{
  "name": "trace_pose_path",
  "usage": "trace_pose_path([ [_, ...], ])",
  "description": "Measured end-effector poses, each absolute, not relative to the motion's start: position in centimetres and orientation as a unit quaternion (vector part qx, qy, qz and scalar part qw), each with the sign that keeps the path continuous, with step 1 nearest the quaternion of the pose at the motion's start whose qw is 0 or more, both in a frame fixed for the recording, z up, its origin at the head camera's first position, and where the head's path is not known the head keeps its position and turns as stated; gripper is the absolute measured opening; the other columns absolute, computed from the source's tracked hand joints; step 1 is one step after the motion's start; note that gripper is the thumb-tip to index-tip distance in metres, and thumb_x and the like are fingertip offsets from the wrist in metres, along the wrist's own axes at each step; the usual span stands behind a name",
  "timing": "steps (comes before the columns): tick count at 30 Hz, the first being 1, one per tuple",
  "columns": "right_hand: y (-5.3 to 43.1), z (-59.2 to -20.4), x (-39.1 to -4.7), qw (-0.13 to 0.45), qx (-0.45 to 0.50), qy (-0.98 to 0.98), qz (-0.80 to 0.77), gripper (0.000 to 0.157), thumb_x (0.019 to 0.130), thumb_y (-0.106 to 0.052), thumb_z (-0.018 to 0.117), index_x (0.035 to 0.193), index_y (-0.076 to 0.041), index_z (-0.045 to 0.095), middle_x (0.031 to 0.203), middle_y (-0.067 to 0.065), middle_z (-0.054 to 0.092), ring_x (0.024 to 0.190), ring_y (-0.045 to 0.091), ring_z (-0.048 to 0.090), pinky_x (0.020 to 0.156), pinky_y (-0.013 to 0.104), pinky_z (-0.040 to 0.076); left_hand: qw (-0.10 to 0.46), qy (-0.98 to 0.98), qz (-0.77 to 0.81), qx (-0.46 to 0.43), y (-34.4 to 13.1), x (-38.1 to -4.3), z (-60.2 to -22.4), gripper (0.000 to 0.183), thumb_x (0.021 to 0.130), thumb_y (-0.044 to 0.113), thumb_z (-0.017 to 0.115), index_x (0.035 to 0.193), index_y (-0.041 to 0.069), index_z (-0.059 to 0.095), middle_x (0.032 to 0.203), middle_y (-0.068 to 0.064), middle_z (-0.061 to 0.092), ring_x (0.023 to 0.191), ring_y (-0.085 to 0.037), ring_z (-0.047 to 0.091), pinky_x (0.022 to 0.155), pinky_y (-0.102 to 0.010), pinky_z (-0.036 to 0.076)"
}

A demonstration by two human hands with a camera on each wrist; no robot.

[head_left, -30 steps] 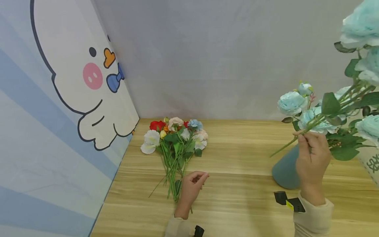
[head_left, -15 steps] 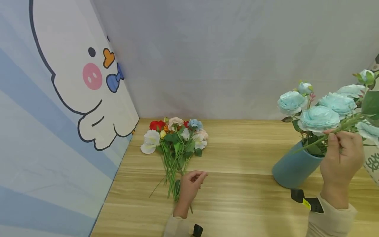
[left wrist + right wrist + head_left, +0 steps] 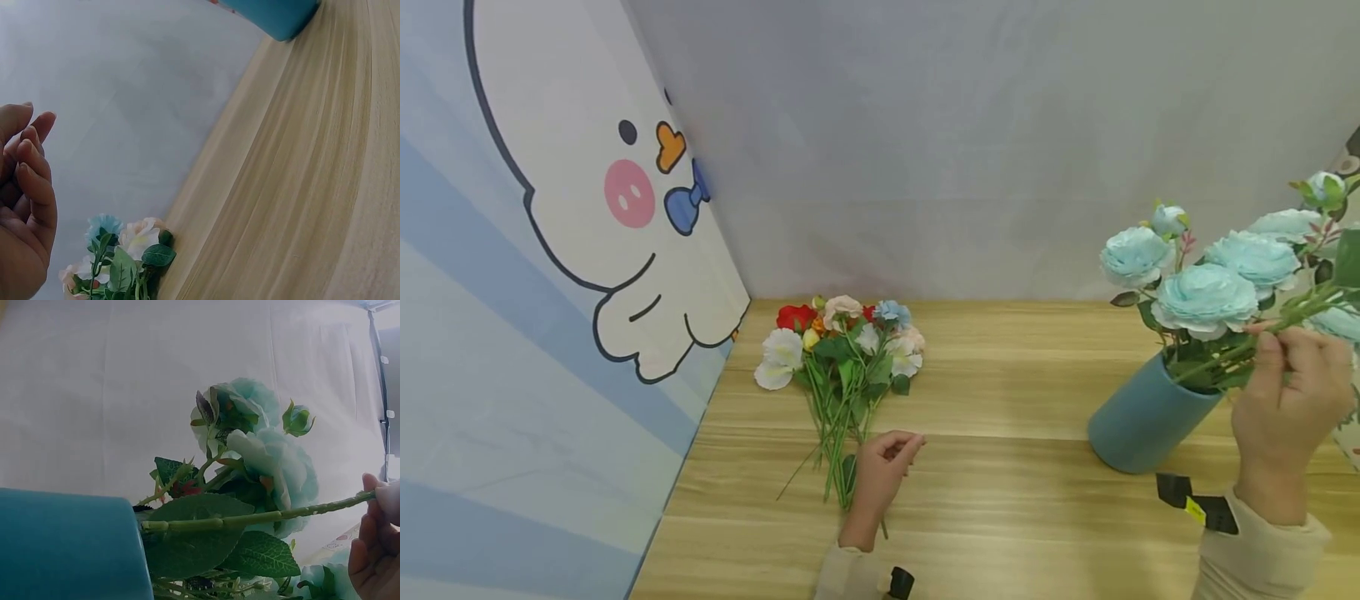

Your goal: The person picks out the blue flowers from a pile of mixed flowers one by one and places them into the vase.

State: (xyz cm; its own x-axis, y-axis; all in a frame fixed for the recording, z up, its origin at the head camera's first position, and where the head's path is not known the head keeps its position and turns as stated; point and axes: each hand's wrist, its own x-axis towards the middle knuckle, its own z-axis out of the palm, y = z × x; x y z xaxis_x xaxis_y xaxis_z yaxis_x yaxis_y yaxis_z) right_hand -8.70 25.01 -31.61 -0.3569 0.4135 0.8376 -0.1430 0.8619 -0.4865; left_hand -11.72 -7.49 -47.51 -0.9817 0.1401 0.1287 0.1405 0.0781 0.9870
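My right hand point(image 3: 1292, 408) pinches the green stem point(image 3: 275, 515) of a light-blue artificial flower between thumb and fingers. The stem's lower end is at the mouth of a blue vase point(image 3: 1150, 417); how deep it goes is hidden. Several light-blue flowers point(image 3: 1206, 298) with green leaves point(image 3: 262, 555) stand above the vase mouth. My left hand point(image 3: 883, 475) hangs above the table, fingers loosely curled and holding nothing, as the left wrist view point(image 3: 28, 200) also shows. It is nearest to the stems of a bunch of mixed flowers point(image 3: 850, 358) lying on the table.
The wooden table point(image 3: 985, 517) runs back to a grey cloth wall point(image 3: 925, 150). A panel with a white cartoon animal point(image 3: 625, 250) stands along the left side. Something patterned is partly seen at the far right edge, behind the right hand.
My right hand has moved right with the stem, bringing its lower end from left of the vase to the vase mouth. The left hand has stayed almost still.
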Motion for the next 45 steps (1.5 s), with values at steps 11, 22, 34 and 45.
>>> trace_pose_path([
  [11, 25.7, -32.2, -9.0, 0.576, -0.089, -0.779, 0.233, 0.035, 0.095, -0.009, 0.045, 0.076, 0.019, 0.051, 0.088, -0.028, 0.025, 0.082, -0.015, 0.026, 0.076, 0.018, 0.028, 0.021, -0.727, -0.681, -0.091, -7.3, -12.8, -51.1, 0.023, 0.085, 0.018, 0.066, 0.086, -0.004, 0.071, 0.067, -0.022, 0.06, 0.051, 0.0, 0.05, 0.048, -0.021, 0.047],
  [22, 25.8, -34.4, -8.5, 0.539, -0.09, -0.806, 0.226, 0.04, 0.097, -0.013, 0.045, 0.083, 0.023, 0.054, 0.073, -0.007, 0.039, 0.076, -0.002, 0.034, 0.075, 0.024, 0.024, 0.059, -0.719, -0.681, -0.125, -7.6, -12.5, -51.1, 0.022, 0.086, 0.018, 0.065, 0.085, -0.003, 0.071, 0.064, -0.018, 0.06, 0.049, -0.002, 0.05, 0.045, -0.022, 0.045],
  [34, 26.0, -37.1, -8.8, 0.524, -0.159, -0.799, 0.248, 0.028, 0.092, -0.009, 0.055, 0.096, 0.017, 0.064, 0.076, 0.011, 0.052, 0.077, -0.005, 0.042, 0.076, 0.019, 0.033, 0.011, -0.731, -0.677, -0.083, -7.8, -11.3, -47.7, 0.017, 0.086, 0.009, 0.064, 0.087, -0.007, 0.07, 0.068, -0.02, 0.061, 0.052, 0.003, 0.048, 0.049, -0.024, 0.048],
  [45, 26.3, -37.2, -8.3, 0.552, -0.134, -0.798, 0.203, 0.037, 0.093, -0.015, 0.054, 0.089, 0.021, 0.061, 0.084, 0.035, 0.048, 0.08, 0.048, 0.043, 0.077, 0.058, 0.033, 0.017, -0.727, -0.681, -0.087, -7.9, -11.3, -48.3, 0.015, 0.085, 0.007, 0.064, 0.085, -0.006, 0.07, 0.067, -0.02, 0.061, 0.053, 0.004, 0.049, 0.049, -0.022, 0.048],
])
